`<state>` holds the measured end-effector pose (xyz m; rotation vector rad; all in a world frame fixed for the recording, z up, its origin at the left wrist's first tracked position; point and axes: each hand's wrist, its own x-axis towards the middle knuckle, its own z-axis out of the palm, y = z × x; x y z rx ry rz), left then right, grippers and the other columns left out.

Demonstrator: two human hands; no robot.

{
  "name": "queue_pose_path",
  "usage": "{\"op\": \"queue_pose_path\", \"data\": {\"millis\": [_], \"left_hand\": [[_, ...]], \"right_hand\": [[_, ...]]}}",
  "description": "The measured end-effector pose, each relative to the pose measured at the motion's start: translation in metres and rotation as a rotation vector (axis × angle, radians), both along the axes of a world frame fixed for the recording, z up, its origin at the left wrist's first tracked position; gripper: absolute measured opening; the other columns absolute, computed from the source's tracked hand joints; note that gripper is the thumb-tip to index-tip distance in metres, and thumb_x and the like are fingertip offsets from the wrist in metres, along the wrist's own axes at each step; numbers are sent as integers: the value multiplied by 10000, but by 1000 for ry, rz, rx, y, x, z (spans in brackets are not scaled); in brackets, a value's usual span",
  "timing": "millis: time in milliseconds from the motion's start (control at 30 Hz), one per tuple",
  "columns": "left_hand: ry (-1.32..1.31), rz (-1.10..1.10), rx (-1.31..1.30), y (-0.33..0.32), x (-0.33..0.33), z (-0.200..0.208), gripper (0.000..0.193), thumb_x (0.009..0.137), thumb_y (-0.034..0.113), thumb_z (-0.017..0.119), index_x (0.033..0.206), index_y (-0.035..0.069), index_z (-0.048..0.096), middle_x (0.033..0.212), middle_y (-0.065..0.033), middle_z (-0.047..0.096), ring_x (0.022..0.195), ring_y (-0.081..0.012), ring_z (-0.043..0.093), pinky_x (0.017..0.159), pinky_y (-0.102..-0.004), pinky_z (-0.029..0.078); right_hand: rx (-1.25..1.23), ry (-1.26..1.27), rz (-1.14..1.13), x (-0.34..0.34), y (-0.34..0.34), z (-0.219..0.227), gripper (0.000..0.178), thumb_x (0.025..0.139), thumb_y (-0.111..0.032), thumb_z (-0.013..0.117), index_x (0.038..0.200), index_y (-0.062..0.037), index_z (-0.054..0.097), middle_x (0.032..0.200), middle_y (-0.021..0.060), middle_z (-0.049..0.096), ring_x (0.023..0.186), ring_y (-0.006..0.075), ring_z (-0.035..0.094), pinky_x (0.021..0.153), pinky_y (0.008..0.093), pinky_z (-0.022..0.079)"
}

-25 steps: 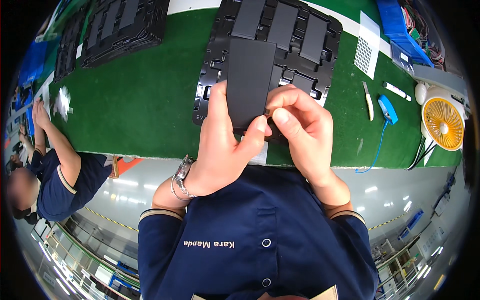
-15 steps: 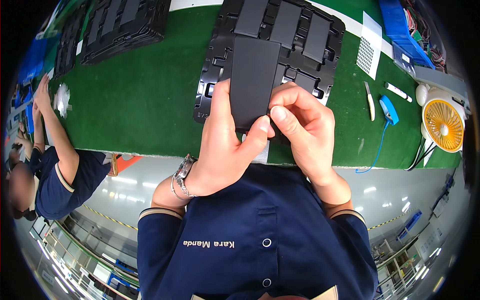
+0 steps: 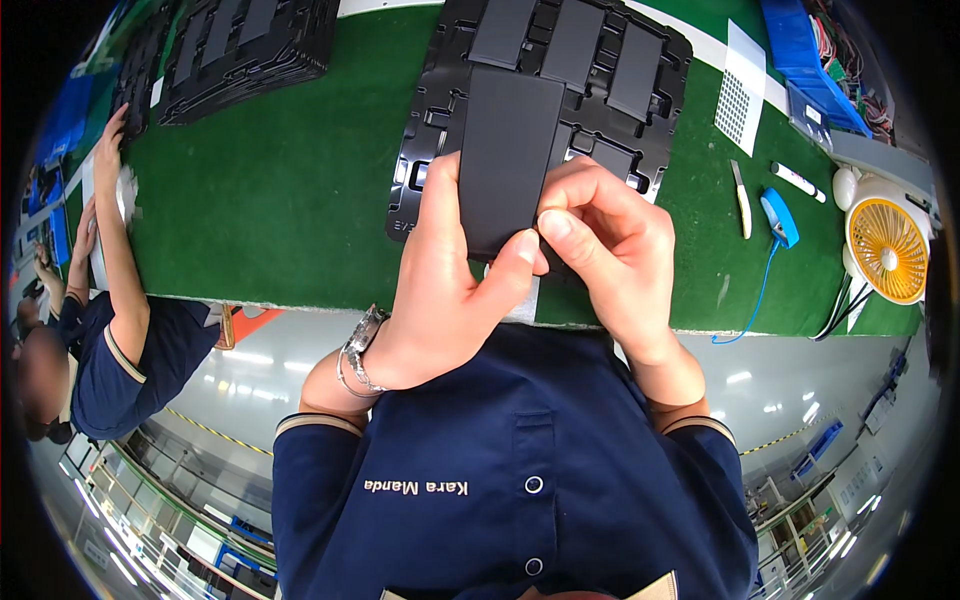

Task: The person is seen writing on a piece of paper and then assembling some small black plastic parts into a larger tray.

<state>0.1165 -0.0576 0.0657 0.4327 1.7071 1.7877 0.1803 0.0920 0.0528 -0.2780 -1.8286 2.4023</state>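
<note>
In front of me, a flat black rectangular block (image 3: 510,155) is held slightly tilted above the near part of a black moulded tray (image 3: 445,95). Its left edge and near end are gripped by my left hand (image 3: 445,285), fingers along the side and thumb at the near right corner. My right hand (image 3: 615,245) pinches at that same corner, thumb and forefinger close together. Whatever small thing may be between those fingertips is hidden. Similar black blocks (image 3: 572,42) lie in the tray's far pockets.
Stacked black trays (image 3: 250,75) stand at the far left of the green table (image 3: 290,200). A co-worker's arm (image 3: 120,235) reaches over the left end. On the right are a knife-like tool (image 3: 740,200), a white marker (image 3: 797,183), a blue strap (image 3: 778,218), a sticker sheet (image 3: 740,95) and a yellow-and-white fan (image 3: 887,250).
My hands keep almost the same grip, and the block's far end has tipped very slightly away. The co-worker's hands have separated, one reaching farther along the table toward the stacked trays.
</note>
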Motion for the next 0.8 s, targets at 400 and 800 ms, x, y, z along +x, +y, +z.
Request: {"op": "queue_pose_path", "data": {"millis": [400, 800], "left_hand": [[-925, -248, 301, 1, -5, 2, 412, 1029, 362, 331, 1146, -14, 456, 575, -25, 453, 419, -91, 406, 425, -215, 327], [-1188, -366, 486, -3, -6, -22, 356, 1020, 268, 318, 1138, -8, 510, 610, 46, 362, 440, -50, 317, 436, -204, 267]], "right_hand": [[172, 142, -139, -11, 20, -15, 288, 887, -169, 688, 1077, 14, 573, 1165, 110, 521, 1040, 159, 532, 893, 296, 455], [223, 49, -215, -7, 17, -14, 193, 963, -166, 569, 1035, 13, 566, 1049, 75, 562, 959, 134, 550, 872, 275, 444]]}}
